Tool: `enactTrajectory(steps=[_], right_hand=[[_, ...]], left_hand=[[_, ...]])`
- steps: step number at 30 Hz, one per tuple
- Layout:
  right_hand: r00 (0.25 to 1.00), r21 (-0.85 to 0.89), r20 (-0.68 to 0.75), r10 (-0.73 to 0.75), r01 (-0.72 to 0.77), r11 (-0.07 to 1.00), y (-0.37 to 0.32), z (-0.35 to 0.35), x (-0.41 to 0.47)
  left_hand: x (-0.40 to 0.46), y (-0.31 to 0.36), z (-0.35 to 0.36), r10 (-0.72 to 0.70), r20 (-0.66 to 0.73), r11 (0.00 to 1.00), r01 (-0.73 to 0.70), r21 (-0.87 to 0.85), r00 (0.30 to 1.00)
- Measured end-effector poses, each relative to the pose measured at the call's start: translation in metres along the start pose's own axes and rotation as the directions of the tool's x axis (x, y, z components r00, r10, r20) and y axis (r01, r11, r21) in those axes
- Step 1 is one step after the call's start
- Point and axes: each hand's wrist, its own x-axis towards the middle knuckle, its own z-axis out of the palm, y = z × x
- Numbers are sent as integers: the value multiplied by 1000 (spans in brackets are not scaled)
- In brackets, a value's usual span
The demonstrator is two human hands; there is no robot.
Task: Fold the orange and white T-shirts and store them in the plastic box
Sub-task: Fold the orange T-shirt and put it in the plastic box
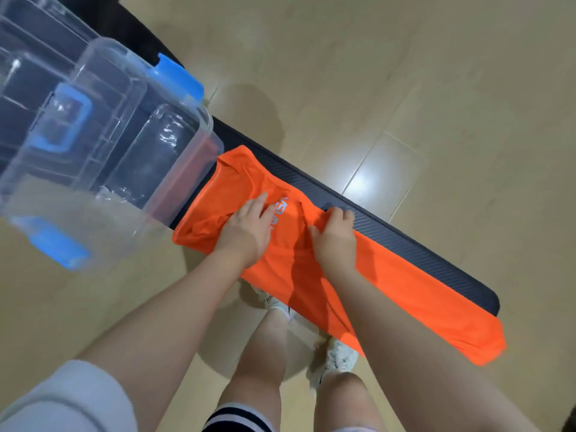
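An orange T-shirt (pixel 405 285) lies stretched along a narrow dark padded bench (pixel 414 241), folded into a long strip with its collar end toward the plastic box. My left hand (pixel 249 229) rests flat on the shirt near its pale printed lettering. My right hand (pixel 335 235) grips a fold of the orange fabric at the bench's far edge. The clear plastic box (pixel 103 151) with blue latches stands on the bench at the left, touching the shirt's collar end. No white T-shirt is in view.
A beige tiled floor (pixel 405 88) surrounds the bench. My legs and white sneakers (pixel 339 357) stand close to the bench's near side, under the shirt's hanging edge. A clear lid or second clear container (pixel 28 42) sits behind the box at the top left.
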Motion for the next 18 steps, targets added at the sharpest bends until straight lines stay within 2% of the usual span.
enactTrajectory(steps=[2, 4, 6, 9, 12, 13, 16, 17, 18], right_hand=[[1000, -6, -21, 13, -14, 1000, -2, 3, 5], [1000, -62, -25, 13, -15, 998, -1, 2, 8], [994, -188, -70, -85, 70, 980, -1, -3, 8], [946, -300, -83, -312, 275, 913, -1, -14, 0], [904, -281, 150, -400, 427, 859, -1, -18, -9], [862, -268, 267, -430, 495, 826, -1, -18, -9], [658, -189, 608, -444, 663, 724, -2, -14, -6], [618, -155, 654, -437, 674, 722, -3, -13, -6], [611, -107, 659, -439, 654, 749, -3, -13, -6]], left_hand=[[9, -6, -3, -14, 62, 1000, 12, 22, 998], [16, -11, -3, -22, 37, 999, 23, -30, 999], [18, -10, -1, -55, -27, 991, 51, -123, 998], [24, 2, -5, -227, -108, 914, 173, -366, 968], [38, 10, -14, -447, -117, 803, 341, -488, 887], [42, 11, -18, -498, -90, 763, 387, -518, 862], [52, 10, -31, -574, 73, 621, 491, -611, 816], [54, 9, -34, -587, 103, 597, 516, -614, 803], [56, 9, -35, -598, 106, 596, 529, -604, 794]])
